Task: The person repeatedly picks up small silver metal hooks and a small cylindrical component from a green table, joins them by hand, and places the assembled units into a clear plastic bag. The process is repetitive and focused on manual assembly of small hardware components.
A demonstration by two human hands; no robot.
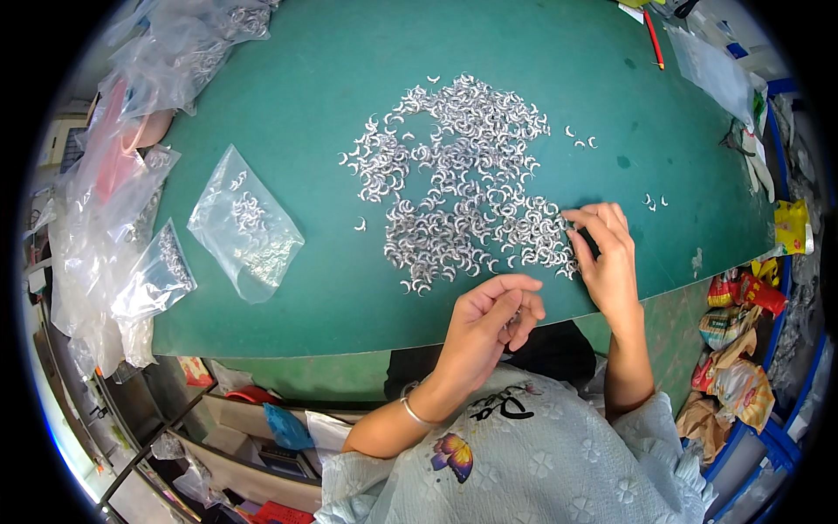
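Observation:
A broad, loose pile of small silver crescent-shaped metal pieces (476,166) is spread over the green tabletop. At the pile's right edge is my right hand (607,253), with index finger and thumb a little apart and touching or just above the outermost pieces; nothing shows between them. My left hand (497,319) is held palm inward at the table's near edge, fingers curled. Something small and silvery shows inside the curl, apparently a few of the crescents, though the fingers mostly hide it. A clear plastic bag (246,231) with some crescents in it lies flat to the left.
Another small filled bag (161,275) and a heap of clear bags (96,227) cover the table's left side. Stray crescents (580,140) lie right of the pile. A red pencil (654,39) is at the far right. Snack packets (733,297) stand beside the right edge.

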